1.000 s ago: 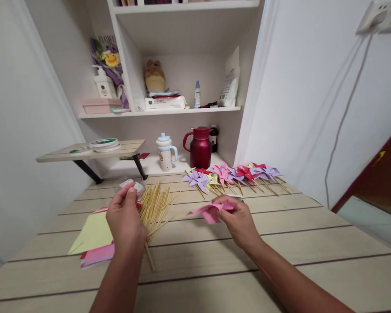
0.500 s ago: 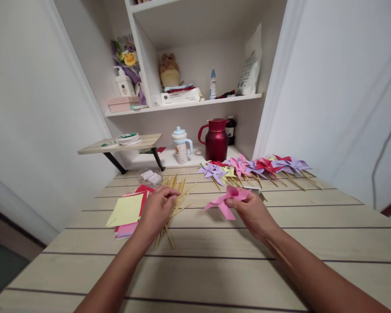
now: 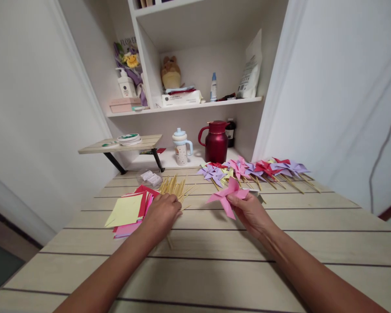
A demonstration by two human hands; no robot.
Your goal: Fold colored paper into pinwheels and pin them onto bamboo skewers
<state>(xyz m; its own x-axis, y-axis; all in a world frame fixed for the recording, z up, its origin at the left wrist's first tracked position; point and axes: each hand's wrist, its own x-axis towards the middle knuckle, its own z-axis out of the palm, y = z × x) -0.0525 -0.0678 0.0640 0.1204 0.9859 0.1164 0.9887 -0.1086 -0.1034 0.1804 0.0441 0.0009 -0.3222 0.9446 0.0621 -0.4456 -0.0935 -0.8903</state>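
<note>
White walls and a white shelf unit close in a pale, plank-topped wooden table [image 3: 280, 243], where the person's two bare arms reach forward. On the shelf level behind the table stand a dark red metal jug [image 3: 216, 141] and a speckled cup with a pale blue lid [image 3: 181, 148]. The right hand [image 3: 252, 212] holds a pink folded-paper pinwheel head [image 3: 227, 198] just above the tabletop, thumb and fingers pinched on its near edge, the blades fanning out to the left. The left hand [image 3: 162, 214] lies palm-down on a loose bundle of thin bamboo sticks [image 3: 174, 188], its fingers curled over them; whether it actually grips a stick cannot be told, since the back of the hand hides the fingertips. Just left of that hand lies a stack of square coloured paper sheets [image 3: 127, 209], yellow on top with red and pink beneath. Beyond the pink pinwheel, along the table's far right edge, a row of finished purple, pink, red and yellow paper pinwheels on sticks [image 3: 257, 170] lies flat.
</note>
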